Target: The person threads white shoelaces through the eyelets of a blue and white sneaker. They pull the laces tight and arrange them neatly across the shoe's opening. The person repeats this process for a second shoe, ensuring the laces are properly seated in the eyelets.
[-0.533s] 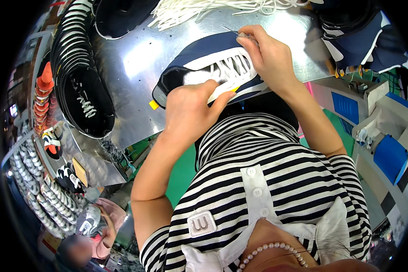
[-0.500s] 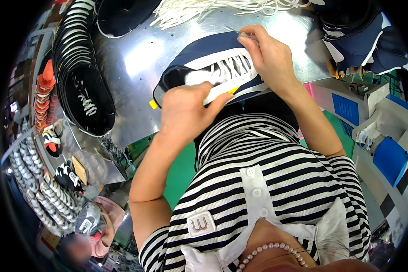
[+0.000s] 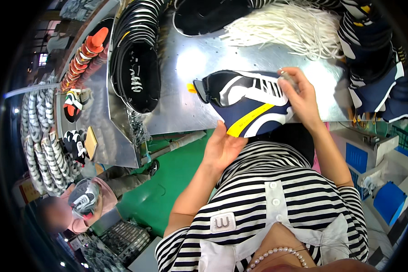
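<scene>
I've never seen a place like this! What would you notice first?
First, the navy shoe top with white laces and a yellow stripe, in the middle over the shiny metal table. The left hand is under its near edge and the right hand is at the laces. Behind lies a heap of white laces, and a stack of black shoe tops sits at the left.

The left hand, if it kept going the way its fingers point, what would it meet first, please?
The left hand already touches the navy shoe upper from below, so that comes first; beyond it lies the metal table, though depth is unclear.
</scene>
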`<state>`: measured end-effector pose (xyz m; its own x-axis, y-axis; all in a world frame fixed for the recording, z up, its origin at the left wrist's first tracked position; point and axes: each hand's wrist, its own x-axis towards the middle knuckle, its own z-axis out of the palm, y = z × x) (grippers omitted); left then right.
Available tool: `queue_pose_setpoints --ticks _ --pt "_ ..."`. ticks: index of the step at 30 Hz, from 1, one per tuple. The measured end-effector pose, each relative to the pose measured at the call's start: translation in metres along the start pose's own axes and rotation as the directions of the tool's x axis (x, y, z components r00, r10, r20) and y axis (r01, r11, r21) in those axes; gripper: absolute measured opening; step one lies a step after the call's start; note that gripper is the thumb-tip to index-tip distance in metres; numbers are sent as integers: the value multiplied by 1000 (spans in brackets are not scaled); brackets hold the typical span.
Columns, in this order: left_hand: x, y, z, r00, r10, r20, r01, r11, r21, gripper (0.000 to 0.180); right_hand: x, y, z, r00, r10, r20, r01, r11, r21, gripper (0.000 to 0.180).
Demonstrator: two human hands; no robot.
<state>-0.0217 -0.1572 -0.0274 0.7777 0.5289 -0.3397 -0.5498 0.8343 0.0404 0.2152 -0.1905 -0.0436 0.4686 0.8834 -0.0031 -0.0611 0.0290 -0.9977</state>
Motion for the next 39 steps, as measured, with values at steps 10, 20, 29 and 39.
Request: queue_pose_setpoints --ticks 10,20,29,39 --pt "-3 109 92 624 702 344 315 -629 711 29 37 10 1 996 -87 -24 70 912 -404 18" --pt "139 334 -4 461 273 844 304 -942 139 32 144 -5 3 892 -397 214 363 352 -863 40" --pt "110 164 60 637 264 725 -5 -938 345 57 166 20 -8 880 -413 236 406 393 -825 8" --pt "289 152 171 654 -149 742 -93 -989 -118 49 110 -14 16 911 -318 264 413 708 -573 12"
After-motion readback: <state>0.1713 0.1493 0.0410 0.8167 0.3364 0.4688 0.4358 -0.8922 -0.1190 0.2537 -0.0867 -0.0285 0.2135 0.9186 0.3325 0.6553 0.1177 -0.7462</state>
